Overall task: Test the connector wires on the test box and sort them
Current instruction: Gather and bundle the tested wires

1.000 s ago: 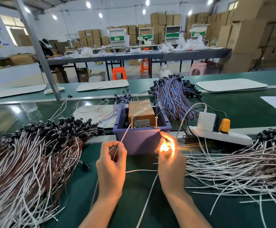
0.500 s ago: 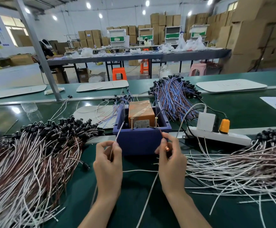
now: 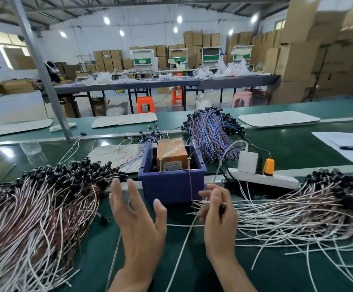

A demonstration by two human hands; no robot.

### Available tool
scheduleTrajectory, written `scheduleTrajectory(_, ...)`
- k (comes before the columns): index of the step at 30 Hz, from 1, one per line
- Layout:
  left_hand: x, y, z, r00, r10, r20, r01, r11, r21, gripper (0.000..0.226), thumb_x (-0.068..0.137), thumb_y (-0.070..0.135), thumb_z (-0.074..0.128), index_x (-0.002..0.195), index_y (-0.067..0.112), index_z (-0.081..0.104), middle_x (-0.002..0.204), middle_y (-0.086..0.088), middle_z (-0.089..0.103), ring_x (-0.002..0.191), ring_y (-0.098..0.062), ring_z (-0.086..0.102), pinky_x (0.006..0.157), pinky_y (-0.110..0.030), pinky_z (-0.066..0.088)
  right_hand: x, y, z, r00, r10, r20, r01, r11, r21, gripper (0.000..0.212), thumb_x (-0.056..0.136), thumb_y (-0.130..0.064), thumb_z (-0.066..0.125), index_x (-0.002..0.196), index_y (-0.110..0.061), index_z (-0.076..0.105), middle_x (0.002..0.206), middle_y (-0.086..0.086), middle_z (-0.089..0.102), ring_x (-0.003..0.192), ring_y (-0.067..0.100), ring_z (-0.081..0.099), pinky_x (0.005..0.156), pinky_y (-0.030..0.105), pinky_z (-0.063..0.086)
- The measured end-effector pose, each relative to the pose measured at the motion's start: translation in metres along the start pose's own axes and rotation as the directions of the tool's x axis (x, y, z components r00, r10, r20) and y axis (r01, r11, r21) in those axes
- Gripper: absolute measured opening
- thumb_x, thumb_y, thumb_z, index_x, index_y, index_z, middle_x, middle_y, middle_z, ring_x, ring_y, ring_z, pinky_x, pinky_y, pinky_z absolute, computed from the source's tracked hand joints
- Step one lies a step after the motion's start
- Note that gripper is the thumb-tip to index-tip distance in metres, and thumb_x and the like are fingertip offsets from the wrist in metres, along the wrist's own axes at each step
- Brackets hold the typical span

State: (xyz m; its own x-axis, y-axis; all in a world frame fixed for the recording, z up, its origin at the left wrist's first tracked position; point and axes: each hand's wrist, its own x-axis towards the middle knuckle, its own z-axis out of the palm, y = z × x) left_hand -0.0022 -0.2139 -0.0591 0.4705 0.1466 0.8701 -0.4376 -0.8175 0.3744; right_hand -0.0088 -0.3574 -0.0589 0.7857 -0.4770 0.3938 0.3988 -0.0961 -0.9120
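Brown wire is pinched by the right hand's curled fingers, just near of the blue test box. The left hand is spread, holding nothing. The box label is unreadable. Piles lie left and right.

a: what's new with the left hand?
b: it has let go. a second ago it pinches a white wire up against the left screw of the test box. now its fingers are spread wide and hold nothing.
a: and the wire?
b: off the screw. only a thin stretch, likely the same one, shows on the surface by the left wrist.
a: the glow at the right hand?
b: gone. the connector it grips blazes orange a second ago, is dark half a second ago, and is dark now.
a: anything else?
b: the view tips up, so more roof shows.
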Motion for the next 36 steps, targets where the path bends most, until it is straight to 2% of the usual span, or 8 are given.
scheduleTrajectory(4, -0.011, 0.012, 0.005, 0.869, 0.437, 0.231, -0.44, 0.897, -0.041, 0.057, 0.093, 0.026, 0.056, 0.147, 0.016, 0.042, 0.159, -0.008, 0.035, 0.152, -0.026, 0.02, 0.124, -0.051, 0.016, -0.009, -0.003, -0.009, 0.999, 0.038, -0.008, -0.037, 0.995, 0.089, 0.035, 0.095, -0.055, 0.039, 0.101, -0.032, 0.065, 0.084, -0.007, 0.065, 0.069, 0.012, 0.056, 0.067, 0.031, 0.048)
scheduleTrajectory(7, -0.02, 0.018, 0.007, 0.722, 0.576, 0.383, -0.544, 0.815, -0.199, 0.036, 0.093, 0.028, 0.061, 0.129, 0.024, 0.066, 0.13, 0.009, 0.067, 0.133, -0.013, 0.053, 0.118, -0.046, 0.03, -0.014, -0.003, -0.016, 0.999, 0.036, 0.004, -0.036, 0.998, 0.06, 0.033, 0.093, -0.053, 0.036, 0.088, -0.03, 0.06, 0.073, -0.007, 0.057, 0.067, 0.012, 0.053, 0.064, 0.031, 0.045)
scheduleTrajectory(12, -0.016, 0.015, 0.003, 0.745, 0.533, 0.401, -0.476, 0.846, -0.24, 0.025, 0.1, 0.032, 0.052, 0.095, 0.023, 0.075, 0.082, 0.016, 0.07, 0.07, -0.007, 0.063, 0.078, -0.024, 0.044, -0.015, -0.009, -0.025, 0.989, 0.131, -0.067, -0.124, 0.987, 0.105, 0.042, 0.088, -0.053, 0.036, 0.068, -0.019, 0.049, 0.061, -0.005, 0.042, 0.058, 0.014, 0.037, 0.055, 0.027, 0.034)
scheduleTrajectory(18, -0.018, 0.016, -0.003, 0.791, 0.459, 0.406, -0.417, 0.888, -0.191, 0.029, 0.102, 0.034, 0.048, 0.094, 0.02, 0.073, 0.081, 0.014, 0.065, 0.069, -0.005, 0.054, 0.068, -0.02, 0.041, -0.003, -0.019, -0.047, 0.924, 0.319, -0.212, -0.243, 0.915, 0.322, 0.051, 0.106, -0.045, 0.04, 0.061, -0.023, 0.049, 0.06, 0.003, 0.041, 0.049, 0.013, 0.032, 0.047, 0.028, 0.026)
scheduleTrajectory(23, -0.019, 0.031, -0.002, 0.816, 0.321, 0.48, -0.25, 0.946, -0.208, 0.028, 0.1, 0.041, 0.048, 0.091, 0.025, 0.069, 0.064, 0.015, 0.06, 0.057, -0.006, 0.051, 0.057, -0.022, 0.044, 0.001, -0.021, -0.068, 0.904, 0.323, -0.28, -0.189, 0.89, 0.415, 0.037, 0.105, -0.05, 0.038, 0.102, -0.019, 0.057, 0.06, 0.002, 0.052, 0.043, 0.009, 0.038, 0.038, 0.021, 0.031)
scheduleTrajectory(30, 0.022, 0.116, 0.038, 0.846, 0.149, 0.511, 0.09, 0.906, -0.413, 0.028, 0.101, 0.045, 0.047, 0.1, 0.026, 0.068, 0.057, 0.017, 0.056, 0.048, -0.006, 0.048, 0.05, -0.031, 0.041, -0.007, -0.022, -0.077, 0.857, 0.251, -0.451, -0.089, 0.933, 0.349, 0.024, 0.105, -0.05, 0.036, 0.126, -0.044, 0.048, 0.092, 0.005, 0.062, 0.067, 0.021, 0.044, 0.066, 0.039, 0.04)
scheduleTrajectory(34, 0.041, 0.173, 0.084, 0.782, 0.17, 0.6, 0.159, 0.876, -0.455, 0.029, 0.104, 0.043, 0.046, 0.105, 0.025, 0.068, 0.061, 0.007, 0.061, 0.05, -0.008, 0.05, 0.051, -0.031, 0.04, -0.011, -0.025, -0.086, 0.845, 0.166, -0.508, -0.051, 0.971, 0.233, 0.026, 0.092, -0.056, 0.036, 0.114, -0.052, 0.048, 0.085, -0.013, 0.06, 0.068, 0.011, 0.047, 0.068, 0.042, 0.039)
scheduleTrajectory(36, 0.045, 0.192, 0.106, 0.683, 0.209, 0.7, 0.087, 0.928, -0.362, 0.037, 0.105, 0.047, 0.041, 0.122, 0.024, 0.064, 0.088, 0.001, 0.071, 0.077, -0.018, 0.064, 0.07, -0.038, 0.053, -0.013, -0.024, -0.092, 0.85, 0.136, -0.508, -0.055, 0.984, 0.171, 0.028, 0.089, -0.064, 0.032, 0.113, -0.056, 0.046, 0.088, -0.018, 0.061, 0.077, 0.011, 0.054, 0.072, 0.045, 0.045)
